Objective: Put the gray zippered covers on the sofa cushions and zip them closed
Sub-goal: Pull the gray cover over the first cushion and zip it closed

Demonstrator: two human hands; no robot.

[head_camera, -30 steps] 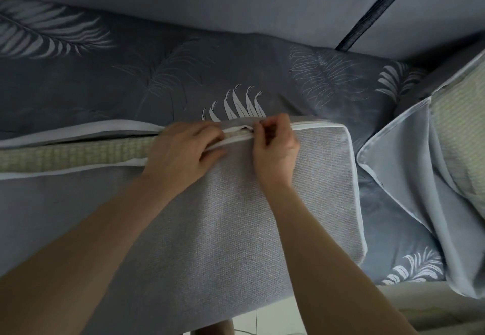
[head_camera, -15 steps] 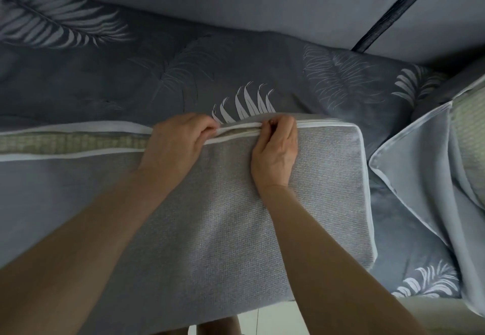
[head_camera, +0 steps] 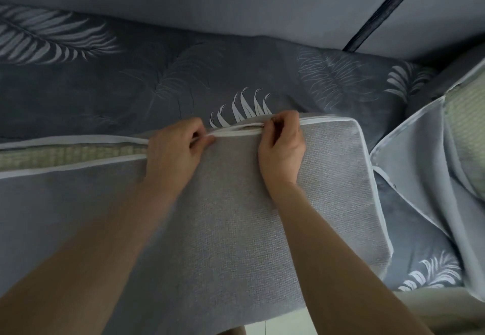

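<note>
Gray cover lies on the leaf-print sofa seat, green woven cushion exposed at its open left side; left hand fingers pinch the white piped edge, right hand fingers pinch the zipper seam nearby.

Leaf-print fabric below plain gray backrest, dark seam
</note>
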